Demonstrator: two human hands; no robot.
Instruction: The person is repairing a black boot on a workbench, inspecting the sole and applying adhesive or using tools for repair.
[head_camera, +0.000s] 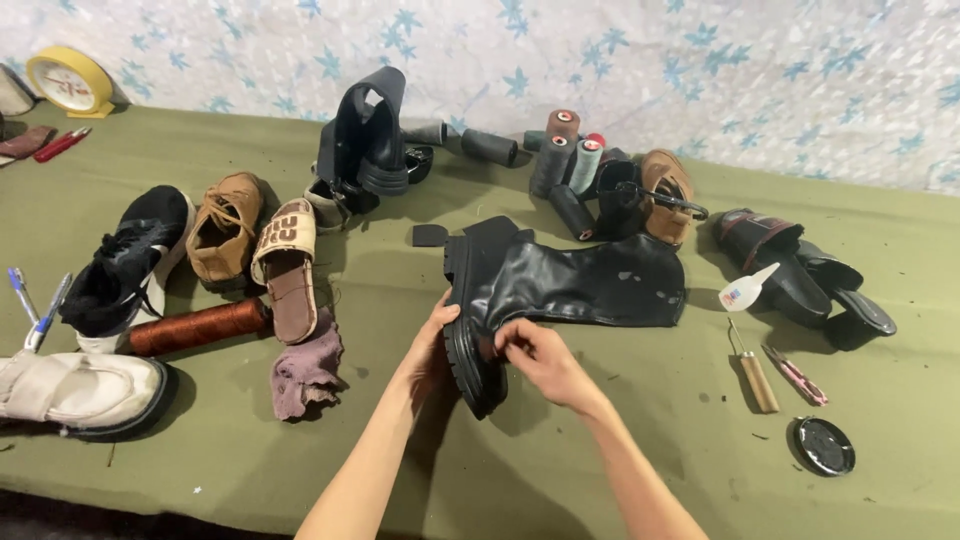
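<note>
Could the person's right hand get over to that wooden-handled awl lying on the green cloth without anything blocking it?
Probably yes. The awl lies alone on bare green cloth, to the right of the right hand, with nothing between them. But that hand is now pinching the black boot, so it would have to let go first.

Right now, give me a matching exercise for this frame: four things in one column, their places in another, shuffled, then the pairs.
Things:
1. black boot
2. yellow clock
3. round black lid
4. pinkish rag

Places:
A. far left corner of the table
B. near right, past the wooden-handled awl
C. between both hands, lying on its side
D. beside the brown thread spool

Pairs: 1-C, 2-A, 3-B, 4-D
</note>
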